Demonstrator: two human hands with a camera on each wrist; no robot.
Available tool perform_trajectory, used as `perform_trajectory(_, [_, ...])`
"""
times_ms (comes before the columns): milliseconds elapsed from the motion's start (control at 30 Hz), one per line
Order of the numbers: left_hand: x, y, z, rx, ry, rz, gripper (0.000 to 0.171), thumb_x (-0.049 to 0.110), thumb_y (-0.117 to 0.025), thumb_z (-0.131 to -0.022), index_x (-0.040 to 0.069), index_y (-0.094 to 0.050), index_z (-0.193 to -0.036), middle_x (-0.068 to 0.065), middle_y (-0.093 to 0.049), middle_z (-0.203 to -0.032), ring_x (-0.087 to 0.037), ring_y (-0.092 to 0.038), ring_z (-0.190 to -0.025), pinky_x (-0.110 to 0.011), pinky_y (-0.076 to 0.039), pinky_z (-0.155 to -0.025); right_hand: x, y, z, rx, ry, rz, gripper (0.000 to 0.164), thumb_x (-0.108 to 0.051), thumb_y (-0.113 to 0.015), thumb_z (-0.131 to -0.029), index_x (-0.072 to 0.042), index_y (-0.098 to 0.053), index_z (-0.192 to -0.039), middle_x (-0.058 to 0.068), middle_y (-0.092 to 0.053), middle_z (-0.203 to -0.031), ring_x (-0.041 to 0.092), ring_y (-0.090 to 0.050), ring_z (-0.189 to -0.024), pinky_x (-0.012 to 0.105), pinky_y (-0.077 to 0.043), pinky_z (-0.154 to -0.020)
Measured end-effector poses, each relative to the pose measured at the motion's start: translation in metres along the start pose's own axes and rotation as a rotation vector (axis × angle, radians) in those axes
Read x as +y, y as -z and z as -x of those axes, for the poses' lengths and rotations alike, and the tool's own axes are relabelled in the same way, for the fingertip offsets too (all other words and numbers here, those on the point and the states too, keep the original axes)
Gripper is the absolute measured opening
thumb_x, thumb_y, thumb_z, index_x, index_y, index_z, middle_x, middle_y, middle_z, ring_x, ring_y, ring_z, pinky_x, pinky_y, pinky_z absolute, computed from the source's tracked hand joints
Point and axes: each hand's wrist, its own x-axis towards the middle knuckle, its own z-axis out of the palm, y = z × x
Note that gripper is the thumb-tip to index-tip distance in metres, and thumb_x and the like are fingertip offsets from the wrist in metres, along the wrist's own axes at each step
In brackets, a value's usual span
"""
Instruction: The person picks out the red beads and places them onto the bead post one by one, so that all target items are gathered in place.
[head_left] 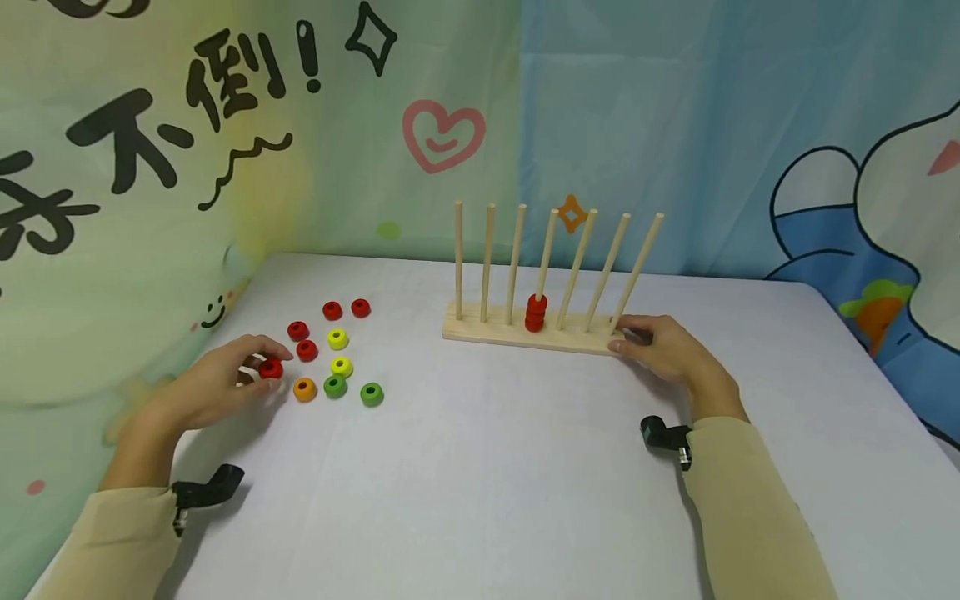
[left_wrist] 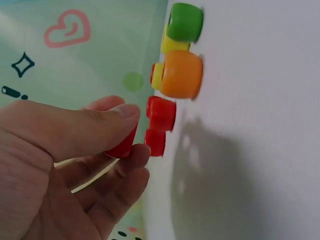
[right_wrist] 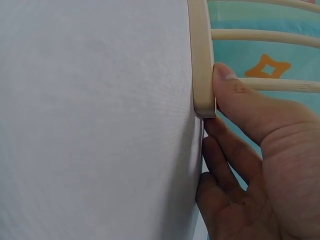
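My left hand (head_left: 217, 379) pinches a red bead (head_left: 271, 369) between thumb and fingers, just above the table at the left. In the left wrist view the thumb covers much of that bead (left_wrist: 122, 145). A wooden peg stand (head_left: 525, 333) with several upright rods stands at the back middle. Red beads (head_left: 536, 313) are stacked on its middle rod; the other rods are bare. At the stand's right end my right hand (head_left: 667, 350) holds the base. The right wrist view shows the thumb against the base (right_wrist: 202, 60) and a finger at its end corner.
Beside the left hand lie loose beads: several red ones (head_left: 307, 351), two yellow (head_left: 338, 338), an orange (head_left: 304, 389) and two green (head_left: 372, 394). A white-covered table (head_left: 480, 483) carries everything. Behind it hangs a printed cloth (head_left: 622, 108). Each wrist wears a small black camera (head_left: 210, 487).
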Motion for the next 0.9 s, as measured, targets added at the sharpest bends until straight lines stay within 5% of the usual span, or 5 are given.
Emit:
perform_trajectory(400, [0.010, 0.002, -0.008, 0.044, -0.077, -0.019, 0.034, 0.009, -0.070, -0.091, 0.012, -0.061, -0.124, -0.002, -0.065, -0.112, -0.018, -0.060, -0.102, -0.025, -0.051, -0.085, 0.001, -0.002, -0.003, 0.009, 0.010, 0.003, 0.068, -0.046, -0.062, -0.095, -0.006, -0.045, -0.147, 0.025, -0.040, -0.149, 0.043, -0.034, -0.139, 0.060, -0.024, -0.111])
perform_trajectory(667, [0.019, 0.000, -0.015, 0.043, -0.027, -0.026, 0.027, 0.021, -0.073, -0.091, 0.017, -0.067, -0.117, 0.003, -0.066, -0.113, -0.019, -0.065, -0.102, -0.039, -0.050, -0.091, 0.002, -0.001, -0.003, 0.011, 0.009, 0.006, 0.068, -0.046, -0.062, -0.095, -0.005, -0.045, -0.147, 0.026, -0.040, -0.149, 0.044, -0.035, -0.138, 0.060, -0.025, -0.111])
perform_trajectory(900, [0.027, -0.003, -0.025, 0.065, -0.075, 0.011, 0.031, 0.015, -0.073, -0.090, 0.012, -0.063, -0.119, 0.000, -0.065, -0.110, -0.019, -0.064, -0.101, -0.043, -0.050, -0.093, 0.002, 0.000, -0.002, 0.003, -0.009, 0.007, 0.069, -0.047, -0.062, -0.095, -0.007, -0.044, -0.148, 0.025, -0.039, -0.150, 0.044, -0.033, -0.139, 0.061, -0.023, -0.111])
